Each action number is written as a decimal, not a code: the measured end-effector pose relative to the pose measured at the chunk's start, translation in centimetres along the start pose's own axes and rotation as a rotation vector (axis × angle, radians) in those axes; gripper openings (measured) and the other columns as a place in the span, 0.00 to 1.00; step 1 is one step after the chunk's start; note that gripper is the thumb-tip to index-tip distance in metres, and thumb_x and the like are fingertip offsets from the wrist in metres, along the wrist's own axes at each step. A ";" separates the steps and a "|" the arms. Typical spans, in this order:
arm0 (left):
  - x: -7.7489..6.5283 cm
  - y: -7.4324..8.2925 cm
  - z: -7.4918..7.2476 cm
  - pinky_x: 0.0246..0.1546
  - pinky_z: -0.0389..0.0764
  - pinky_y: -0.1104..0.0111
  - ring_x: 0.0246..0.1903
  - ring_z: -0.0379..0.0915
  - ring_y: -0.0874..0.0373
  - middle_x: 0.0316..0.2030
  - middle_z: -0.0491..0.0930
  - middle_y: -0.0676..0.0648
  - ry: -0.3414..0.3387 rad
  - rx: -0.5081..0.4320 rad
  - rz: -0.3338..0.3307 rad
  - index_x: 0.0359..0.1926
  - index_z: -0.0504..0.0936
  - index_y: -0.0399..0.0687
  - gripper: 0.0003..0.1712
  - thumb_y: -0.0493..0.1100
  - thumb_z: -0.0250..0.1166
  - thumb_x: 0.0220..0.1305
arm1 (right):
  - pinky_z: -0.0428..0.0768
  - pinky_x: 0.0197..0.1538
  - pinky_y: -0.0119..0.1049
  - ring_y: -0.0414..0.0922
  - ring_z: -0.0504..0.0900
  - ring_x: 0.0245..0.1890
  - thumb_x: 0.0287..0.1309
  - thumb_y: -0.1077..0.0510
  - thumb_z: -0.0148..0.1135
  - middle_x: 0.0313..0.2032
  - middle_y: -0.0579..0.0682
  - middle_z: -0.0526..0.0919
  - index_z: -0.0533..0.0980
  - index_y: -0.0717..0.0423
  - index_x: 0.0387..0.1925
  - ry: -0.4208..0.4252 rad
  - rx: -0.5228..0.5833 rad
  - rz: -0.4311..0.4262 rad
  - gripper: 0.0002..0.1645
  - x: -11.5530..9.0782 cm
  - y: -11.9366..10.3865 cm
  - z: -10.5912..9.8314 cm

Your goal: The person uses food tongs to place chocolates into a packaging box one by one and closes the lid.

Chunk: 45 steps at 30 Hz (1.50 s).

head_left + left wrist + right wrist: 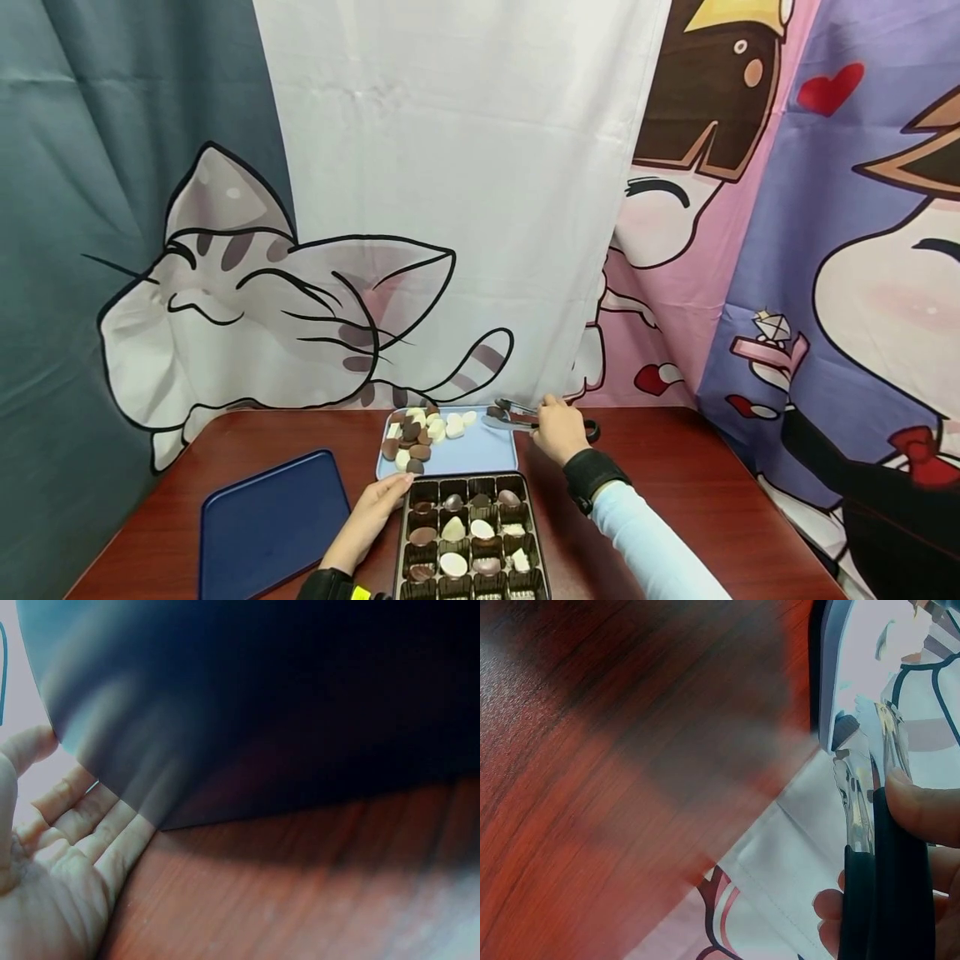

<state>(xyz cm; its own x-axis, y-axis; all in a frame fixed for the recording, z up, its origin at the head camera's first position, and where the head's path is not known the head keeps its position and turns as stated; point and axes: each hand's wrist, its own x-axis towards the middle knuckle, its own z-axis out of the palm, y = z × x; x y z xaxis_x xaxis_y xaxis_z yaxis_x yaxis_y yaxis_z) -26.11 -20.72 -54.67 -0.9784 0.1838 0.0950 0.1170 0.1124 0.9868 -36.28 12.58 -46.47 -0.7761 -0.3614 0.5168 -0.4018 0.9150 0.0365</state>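
My right hand (562, 429) grips black-handled tongs (900, 862) above the right side of a light blue tray (480, 458). Between the tong tips shows a dark chocolate piece (495, 412). In the right wrist view the thumb lies along one handle and fingertips curl round the other. My left hand (371, 512) touches the far left corner of a black compartment tray (402, 550), fingers extended against its side. That tray has brown, white and cream chocolates in several compartments. In the left wrist view its dark wall mirrors the fingers.
Loose brown, dark and white chocolates (416, 433) lie heaped at the left of the light blue tray. A dark blue tray (273, 521) lies left of my left hand on the reddish wooden table (675, 500). A cat-print cloth (450, 167) hangs along the table's back.
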 end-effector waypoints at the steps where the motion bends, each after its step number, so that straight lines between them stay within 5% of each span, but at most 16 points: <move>1: 0.1 0.1 0.1 0.65 0.84 0.46 0.68 0.77 0.38 0.68 0.78 0.27 0.018 0.000 -0.012 0.68 0.81 0.26 0.34 0.57 0.56 0.88 | 0.89 0.31 0.50 0.54 0.81 0.32 0.45 0.61 0.84 0.31 0.52 0.77 0.83 0.60 0.25 -0.005 -0.001 -0.001 0.14 0.1 0.0 0.0; 8: -0.2 0.8 0.8 0.71 0.78 0.41 0.73 0.68 0.28 0.71 0.73 0.25 0.047 -0.005 -0.089 0.70 0.78 0.23 0.32 0.51 0.55 0.89 | 0.89 0.33 0.50 0.54 0.81 0.31 0.48 0.61 0.85 0.31 0.52 0.75 0.82 0.59 0.26 -0.073 0.020 -0.029 0.14 -0.1 -0.3 -0.4; 12: 0.0 0.5 0.6 0.66 0.83 0.44 0.71 0.73 0.31 0.69 0.77 0.26 0.060 0.027 -0.060 0.68 0.80 0.23 0.31 0.51 0.55 0.88 | 0.88 0.33 0.50 0.54 0.81 0.31 0.47 0.63 0.82 0.31 0.52 0.76 0.82 0.59 0.26 -0.058 0.036 -0.033 0.12 -0.3 -0.5 -0.4; 17: 0.1 0.4 0.6 0.72 0.77 0.40 0.75 0.64 0.26 0.71 0.72 0.22 0.046 -0.002 -0.049 0.70 0.75 0.18 0.32 0.48 0.55 0.88 | 0.88 0.32 0.49 0.54 0.83 0.30 0.47 0.64 0.82 0.29 0.52 0.76 0.82 0.59 0.24 -0.033 0.022 -0.027 0.12 -0.2 -0.8 0.2; 22: 0.4 -0.5 -0.3 0.67 0.83 0.49 0.72 0.73 0.40 0.71 0.74 0.24 -0.006 0.018 -0.025 0.71 0.77 0.24 0.35 0.55 0.55 0.89 | 0.88 0.30 0.48 0.53 0.82 0.28 0.50 0.65 0.82 0.29 0.51 0.76 0.82 0.59 0.23 -0.036 0.025 -0.019 0.12 -0.2 -1.0 0.6; 28: 0.3 0.3 0.2 0.73 0.75 0.39 0.76 0.63 0.26 0.73 0.70 0.22 0.010 0.004 -0.085 0.73 0.74 0.21 0.37 0.54 0.54 0.88 | 0.87 0.30 0.49 0.53 0.84 0.29 0.51 0.65 0.81 0.28 0.50 0.75 0.82 0.58 0.23 -0.060 0.090 0.005 0.12 -0.4 -0.7 -0.1; 34: 0.3 1.4 1.0 0.74 0.74 0.39 0.77 0.60 0.26 0.75 0.68 0.23 0.061 -0.005 -0.135 0.73 0.72 0.19 0.30 0.45 0.52 0.90 | 0.86 0.29 0.49 0.53 0.83 0.27 0.54 0.65 0.81 0.28 0.48 0.74 0.84 0.56 0.28 -0.047 0.173 -0.014 0.09 -1.4 -0.5 -2.5; 45: 0.2 1.2 1.0 0.73 0.76 0.41 0.74 0.67 0.28 0.72 0.73 0.25 0.070 -0.010 -0.132 0.71 0.75 0.21 0.30 0.46 0.53 0.90 | 0.71 0.26 0.33 0.38 0.69 0.23 0.57 0.63 0.83 0.28 0.41 0.67 0.85 0.52 0.33 -0.016 0.294 -0.175 0.11 -4.4 -2.6 -8.8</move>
<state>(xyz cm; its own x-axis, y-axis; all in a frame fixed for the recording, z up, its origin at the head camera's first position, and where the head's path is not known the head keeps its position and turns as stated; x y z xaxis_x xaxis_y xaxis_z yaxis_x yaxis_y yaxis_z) -25.96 -19.61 -53.64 -0.9947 0.0995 -0.0271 -0.0149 0.1209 0.9926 -27.52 13.38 -41.32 -0.6897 -0.5133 0.5108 -0.6505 0.7490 -0.1257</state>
